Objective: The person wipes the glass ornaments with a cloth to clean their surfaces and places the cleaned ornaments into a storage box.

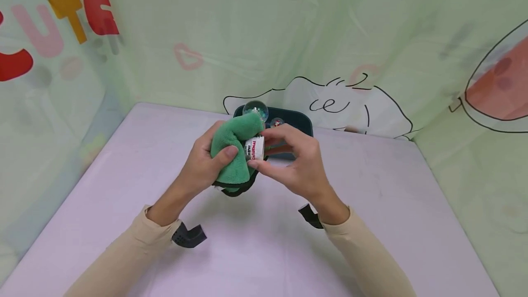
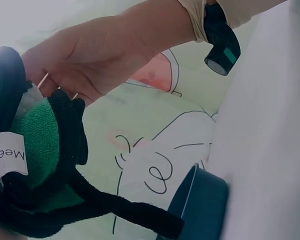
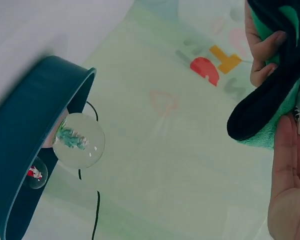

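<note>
My left hand grips a folded green cloth with black edging, thumb on top of it. Wrapped partly in that cloth is a small snow globe; its white base with red and dark lettering faces right, and its dome is mostly hidden. My right hand holds the base between thumb and fingertips. Both hands are raised over the table. In the left wrist view the cloth shows a white tag and a dangling black strip.
Behind the hands stands a dark teal bin near the table's back edge. It holds a larger snow globe with a green figure and a smaller one with a red and white figure. A printed curtain hangs around the table.
</note>
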